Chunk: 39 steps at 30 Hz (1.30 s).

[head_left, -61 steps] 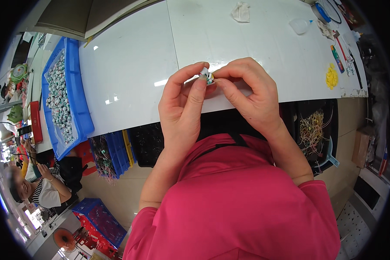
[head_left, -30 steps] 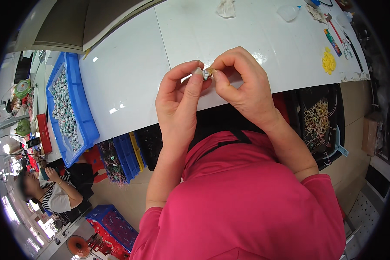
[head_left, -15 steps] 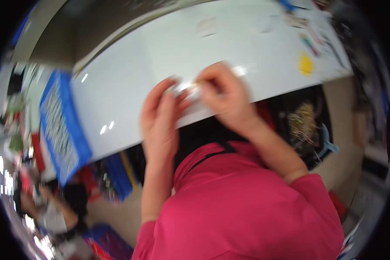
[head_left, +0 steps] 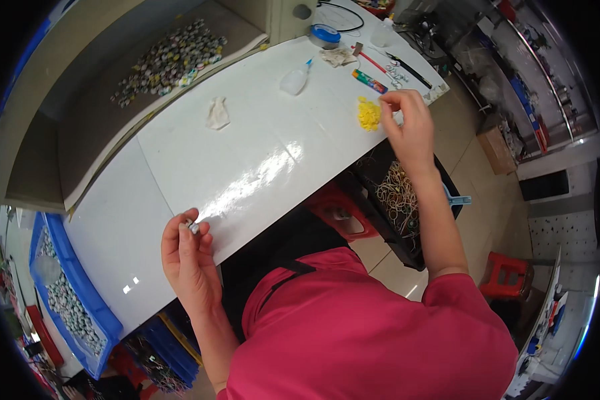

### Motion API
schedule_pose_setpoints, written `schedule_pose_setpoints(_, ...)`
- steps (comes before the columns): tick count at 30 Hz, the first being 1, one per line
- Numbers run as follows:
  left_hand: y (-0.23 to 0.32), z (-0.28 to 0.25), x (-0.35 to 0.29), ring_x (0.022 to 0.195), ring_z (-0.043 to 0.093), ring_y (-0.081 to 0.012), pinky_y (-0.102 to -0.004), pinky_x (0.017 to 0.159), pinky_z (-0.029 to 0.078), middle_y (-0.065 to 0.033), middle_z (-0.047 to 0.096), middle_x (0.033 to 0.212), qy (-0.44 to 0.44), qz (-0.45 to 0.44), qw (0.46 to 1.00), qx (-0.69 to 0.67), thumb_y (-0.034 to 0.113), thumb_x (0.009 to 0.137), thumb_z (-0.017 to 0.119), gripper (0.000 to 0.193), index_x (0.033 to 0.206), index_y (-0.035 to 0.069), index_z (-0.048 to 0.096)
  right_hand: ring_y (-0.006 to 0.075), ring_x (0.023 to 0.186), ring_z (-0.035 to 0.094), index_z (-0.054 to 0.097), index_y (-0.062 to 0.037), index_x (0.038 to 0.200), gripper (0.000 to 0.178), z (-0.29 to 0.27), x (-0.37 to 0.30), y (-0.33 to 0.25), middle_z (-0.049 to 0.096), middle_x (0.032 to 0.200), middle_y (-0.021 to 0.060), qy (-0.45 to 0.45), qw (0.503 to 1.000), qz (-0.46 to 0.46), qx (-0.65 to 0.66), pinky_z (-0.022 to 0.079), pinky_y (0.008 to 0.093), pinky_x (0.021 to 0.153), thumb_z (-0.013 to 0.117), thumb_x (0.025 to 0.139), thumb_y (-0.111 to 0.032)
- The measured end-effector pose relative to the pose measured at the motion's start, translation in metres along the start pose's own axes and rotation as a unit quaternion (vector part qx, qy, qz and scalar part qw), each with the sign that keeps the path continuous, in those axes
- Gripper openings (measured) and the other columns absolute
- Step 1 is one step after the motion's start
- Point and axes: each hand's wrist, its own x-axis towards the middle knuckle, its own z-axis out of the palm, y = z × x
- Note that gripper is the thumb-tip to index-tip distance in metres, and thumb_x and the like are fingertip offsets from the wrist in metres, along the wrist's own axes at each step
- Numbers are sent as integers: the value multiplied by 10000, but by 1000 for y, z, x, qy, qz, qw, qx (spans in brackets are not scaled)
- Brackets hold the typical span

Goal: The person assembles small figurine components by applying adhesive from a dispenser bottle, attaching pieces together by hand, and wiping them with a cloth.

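Near the tabletop's [head_left: 260, 127] front edge, my left hand [head_left: 195, 270] pinches a small white part [head_left: 193, 227]. Toward the right corner, my right hand [head_left: 410, 130] curls just beside yellow pieces [head_left: 368, 115]; I can't tell whether it grips any. I'd call this picking up, needing a light, single-piece pinch next.

Small white piece [head_left: 193, 227] partly hidden by the left fingers [head_left: 173, 231]

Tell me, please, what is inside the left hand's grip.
In the left hand, part of a small whitish piece shows near the thumb tip; the rest is covered by the hand and cannot be seen.
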Motion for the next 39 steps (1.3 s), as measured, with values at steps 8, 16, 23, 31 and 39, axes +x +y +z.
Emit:
schedule_pose_setpoints(8, 9, -14, 11, 1031, 591, -204, -273, 861, 498, -83, 550, 1116, -30, -62, 996, -63, 109, 932, 546, 259, 1174, 26, 507, 323, 1025, 559, 584, 2, 1109, 256, 6, -39, -18, 563, 1123, 173, -167, 983, -7, -71, 447, 370, 873, 554, 856, -25)
schedule_pose_setpoints(16, 11, -23, 4, 975, 586, -143, -255, 859, 493, -118, 559, 1182, -43, -109, 986, -122, 150, 940, 540, 338, 1241, 3, 496, 106, 762, 515, 538, -13, 854, 100, 45, -31, -126, 558, 824, 26, -199, 924, 73, 318, 426, 231, 728, 632, 821, -18)
schedule_pose_setpoints(23, 9, -18, 2, 983, 575, -137, -252, 867, 478, -74, 562, 1125, -53, -108, 985, -123, 150, 956, 513, 290, 1206, 4, 534, 216, 942, 558, 561, -40, 1007, 270, 95, -33, -186, 583, 1012, 72, -227, 847, -62, 477, 453, 314, 817, 673, 762, -25)
schedule_pose_setpoints(31, 6, -14, 6, 1010, 571, -141, -285, 881, 484, -104, 562, 1181, -53, -64, 997, -9, 128, 951, 513, 338, 1255, -21, 504, 218, 940, 548, 596, -56, 991, 230, 109, -38, -184, 572, 991, 66, -234, 836, -56, 493, 461, 310, 784, 665, 772, -35)
schedule_pose_setpoints(39, 0, -7, 7, 1000, 557, -122, -262, 879, 467, -75, 572, 1156, -51, -26, 997, 51, 137, 957, 503, 311, 1239, 9, 538, 217, 935, 540, 588, -42, 995, 210, 112, -39, -177, 558, 992, 69, -231, 838, -41, 493, 457, 305, 778, 636, 791, -26)
